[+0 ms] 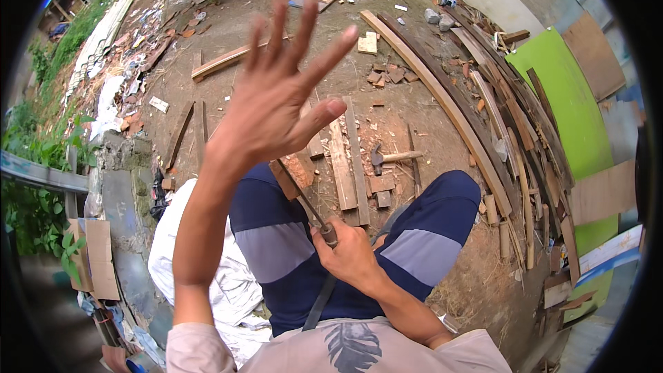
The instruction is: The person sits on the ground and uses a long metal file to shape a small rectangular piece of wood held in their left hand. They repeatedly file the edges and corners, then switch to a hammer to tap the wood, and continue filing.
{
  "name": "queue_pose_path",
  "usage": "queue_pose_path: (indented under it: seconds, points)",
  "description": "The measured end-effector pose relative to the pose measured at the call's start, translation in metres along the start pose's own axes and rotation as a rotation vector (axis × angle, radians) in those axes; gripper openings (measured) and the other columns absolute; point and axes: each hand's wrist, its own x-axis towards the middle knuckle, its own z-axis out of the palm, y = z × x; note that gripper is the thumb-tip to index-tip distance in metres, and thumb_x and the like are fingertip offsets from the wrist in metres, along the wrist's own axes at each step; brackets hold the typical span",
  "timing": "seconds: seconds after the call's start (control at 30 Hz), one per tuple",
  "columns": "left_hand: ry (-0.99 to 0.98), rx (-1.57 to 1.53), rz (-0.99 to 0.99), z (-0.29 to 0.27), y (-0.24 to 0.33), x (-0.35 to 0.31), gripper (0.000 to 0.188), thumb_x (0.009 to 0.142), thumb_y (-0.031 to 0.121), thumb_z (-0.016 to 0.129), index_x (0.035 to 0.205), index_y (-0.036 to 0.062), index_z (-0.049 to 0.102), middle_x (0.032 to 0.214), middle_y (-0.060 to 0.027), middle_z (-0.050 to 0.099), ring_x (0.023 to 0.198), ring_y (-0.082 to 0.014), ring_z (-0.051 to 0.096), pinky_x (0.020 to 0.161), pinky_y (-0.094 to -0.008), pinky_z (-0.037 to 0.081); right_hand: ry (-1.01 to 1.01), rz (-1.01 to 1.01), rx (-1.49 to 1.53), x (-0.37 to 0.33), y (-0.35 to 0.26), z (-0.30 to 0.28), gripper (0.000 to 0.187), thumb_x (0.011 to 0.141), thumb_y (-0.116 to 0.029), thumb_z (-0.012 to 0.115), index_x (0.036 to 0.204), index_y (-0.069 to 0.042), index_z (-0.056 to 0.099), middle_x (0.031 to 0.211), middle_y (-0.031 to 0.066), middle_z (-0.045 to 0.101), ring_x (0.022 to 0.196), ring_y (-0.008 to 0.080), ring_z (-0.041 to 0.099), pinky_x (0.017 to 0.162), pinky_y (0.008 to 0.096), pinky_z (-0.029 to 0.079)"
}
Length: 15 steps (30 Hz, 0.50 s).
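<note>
My left hand (273, 114) is raised in front of me, fingers spread and nothing in it. In my right hand (350, 257), closed in my lap, is the round handle of a tool with a long, narrow dark metal blade (311, 210). The blade slants up and left over my knee; its exact kind is not plain. Beside it a reddish-brown wood piece (283, 179) shows near my left knee. On the ground ahead lie a hammer (378, 159) with a pale wooden handle, a pale wooden plank (341, 169) and a greyer strip (357, 166). Small wood blocks (382, 184) sit near the hammer.
A long timber beam (442, 107) and a heap of boards (514, 114) run down the right, beside a green panel (570, 107). White cloth (207, 269) lies at my left, next to a rough concrete wall (124, 193). Brick pieces (392, 74) and wood chips litter the ground.
</note>
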Motion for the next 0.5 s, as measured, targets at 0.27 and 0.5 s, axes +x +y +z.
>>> queue_pose_path:
  seconds: [0.27,0.5]
  points:
    - [0.088,0.013,0.063,-0.028,0.002,0.020,0.073,0.096,0.071,0.023,0.158,0.0321,0.015,0.164,-0.0071,-0.011,0.150,-0.0295,-0.017,0.118,-0.0482,-0.018,0.006,0.047,0.027,-0.003,0.000,0.001,0.025,0.090,-0.019,0.065,0.080,0.003,0.059,0.064,0.0229,0.062,0.064,0.0428,0.064,0.058,0.0455,0.048]
    - [0.018,0.028,0.039,-0.025,-0.007,0.015,0.072,0.097,0.068,0.020,0.158,0.0300,0.013,0.164,-0.0079,-0.010,0.150,-0.0289,-0.017,0.120,-0.0464,-0.011,-0.004,0.020,-0.001,-0.006,0.002,-0.003,0.026,0.089,-0.019,0.065,0.079,0.004,0.058,0.065,0.0239,0.061,0.065,0.0445,0.063,0.059,0.0464,0.049]
